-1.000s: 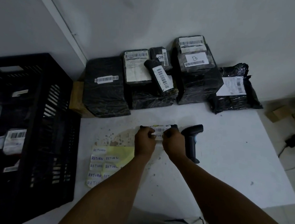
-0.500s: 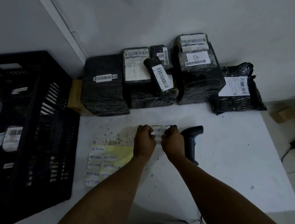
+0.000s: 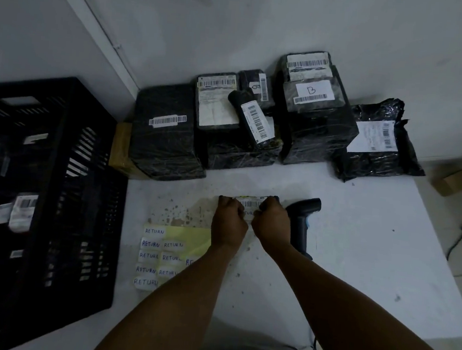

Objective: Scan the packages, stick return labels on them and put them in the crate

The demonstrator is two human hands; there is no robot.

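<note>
Just left of the scanner point(image 3: 302, 223), I am sticking a return label on a small package.

My left hand point(image 3: 228, 225) and right hand point(image 3: 270, 225) both have their fingers curled in on the small package point(image 3: 252, 204), which lies on the white table point(image 3: 357, 255) touching the scanner's left side; a strip reading RETURN shows between my knuckles, so I judge the label is being pressed down and the scan is probably behind me. Further left of the scanner lies the yellow sheet of return labels point(image 3: 167, 253), with many still on it. Beyond it, far left, the black crate point(image 3: 55, 187) already holds a few labelled parcels. Behind the scanner, against the wall, the stack of black-wrapped packages point(image 3: 245, 126) still waits, so most of the job remains.
</note>
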